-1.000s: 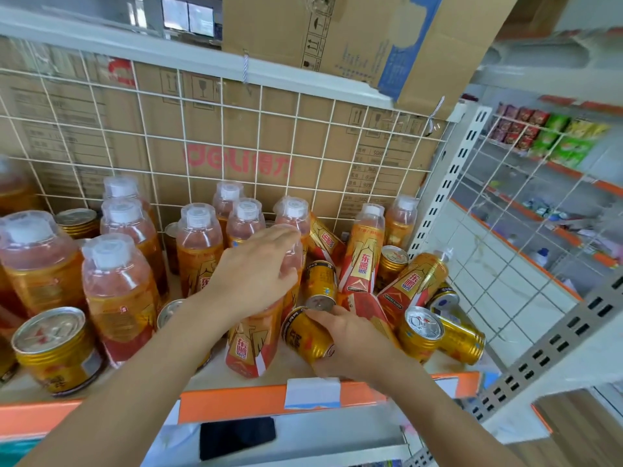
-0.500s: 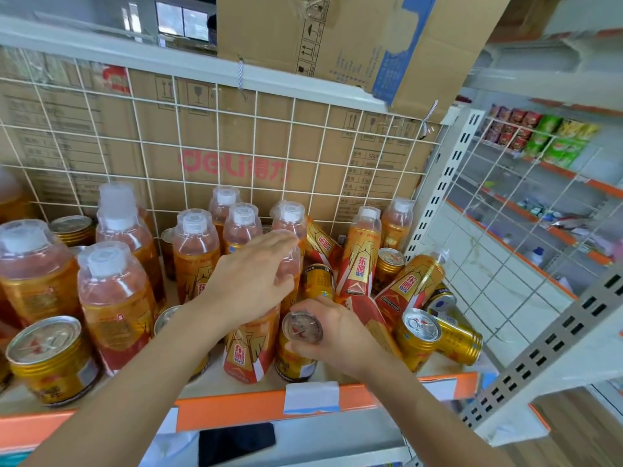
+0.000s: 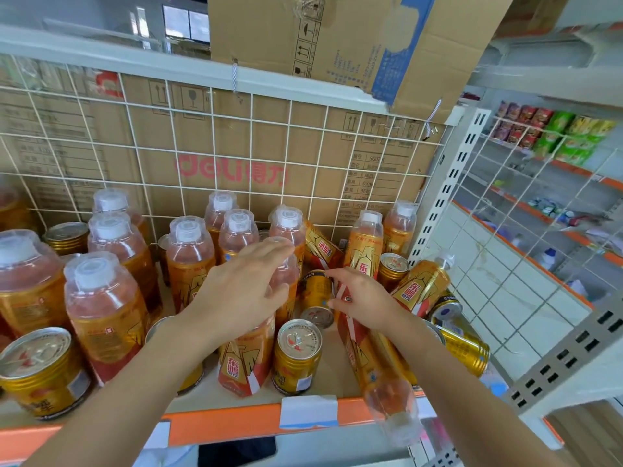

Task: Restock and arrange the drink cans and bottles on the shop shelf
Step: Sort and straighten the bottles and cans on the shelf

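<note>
The one that matters is the tipped can [image 3: 315,294], lying just behind the upright can [image 3: 296,355] at the front of the shelf [image 3: 236,429]. Its long axis runs front to back, with one end facing us. The right hand [image 3: 365,299] is clearly closer, just right of the tipped can, with its fingers spread at the can's side and not closed round it yet. The left hand [image 3: 242,291] rests straight-fingered on a bottle [image 3: 244,358] just left of the upright can. I'd guess a sideways grab, then stand it up.

Bottles [image 3: 101,315]: about fifteen. Cans [image 3: 296,358]: about nine, some half-hidden.
</note>
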Motion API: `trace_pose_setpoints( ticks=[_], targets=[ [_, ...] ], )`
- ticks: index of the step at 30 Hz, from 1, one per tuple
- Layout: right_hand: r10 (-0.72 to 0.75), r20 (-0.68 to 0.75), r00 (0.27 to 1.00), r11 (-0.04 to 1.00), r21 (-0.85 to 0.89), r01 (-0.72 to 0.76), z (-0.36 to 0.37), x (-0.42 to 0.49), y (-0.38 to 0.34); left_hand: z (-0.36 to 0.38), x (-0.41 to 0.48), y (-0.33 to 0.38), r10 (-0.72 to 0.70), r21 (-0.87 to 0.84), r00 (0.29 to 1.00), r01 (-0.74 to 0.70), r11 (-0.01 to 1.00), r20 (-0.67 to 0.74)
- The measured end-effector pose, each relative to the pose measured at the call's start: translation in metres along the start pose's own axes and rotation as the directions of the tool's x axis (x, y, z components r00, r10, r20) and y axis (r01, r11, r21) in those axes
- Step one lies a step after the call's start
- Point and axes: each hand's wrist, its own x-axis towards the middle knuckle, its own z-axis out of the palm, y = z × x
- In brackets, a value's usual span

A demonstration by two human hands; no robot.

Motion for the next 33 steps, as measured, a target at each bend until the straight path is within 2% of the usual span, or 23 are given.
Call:
trace_pose_setpoints(
  ticks=[4, 8, 14, 17, 22, 27, 30, 33],
  targets=[
    [-0.046, 0.161, 0.986, 0.998, -0.039, 0.052, 0.007, 0.026, 0.007, -0.005, 0.0, 0.002, 0.005, -0.031, 0.999, -0.004, 0.999, 0.032],
    [-0.097, 0.252, 0.963, 0.99, -0.076, 0.12, 0.013, 0.043, 0.012, -0.009, 0.004, 0.002, -0.004, -0.075, 0.997, 0.01, 0.997, 0.072],
    [-0.158, 0.267, 0.951, 0.966, -0.16, 0.206, 0.014, 0.051, 0.015, -0.01, 0.02, 0.007, -0.052, -0.076, 0.997, 0.056, 0.996, 0.047],
    [-0.203, 0.281, 0.938, 0.955, -0.155, 0.253, 0.007, 0.054, 0.017, -0.009, 0.027, 0.012, -0.078, -0.058, 0.993, 0.083, 0.995, 0.093],
    [-0.234, 0.329, 0.915, 0.972, 0.049, 0.231, -0.004, 0.055, 0.017, -0.004, 0.027, 0.011, -0.103, -0.047, 0.987, 0.11, 0.993, 0.122],
    [-0.187, 0.271, 0.944, 0.971, 0.199, 0.135, -0.002, 0.057, 0.018, -0.005, 0.025, 0.012, -0.118, -0.037, 0.987, 0.123, 0.992, 0.109],
    [-0.148, 0.337, 0.93, 0.959, 0.279, 0.051, 0.002, 0.057, 0.019, -0.006, 0.025, 0.014, -0.125, -0.036, 0.986, 0.13, 0.991, 0.106],
    [-0.163, 0.437, 0.885, 0.956, 0.291, 0.032, 0.001, 0.057, 0.018, -0.005, 0.025, 0.015, -0.129, -0.036, 0.987, 0.133, 0.99, 0.1]
  ],
)
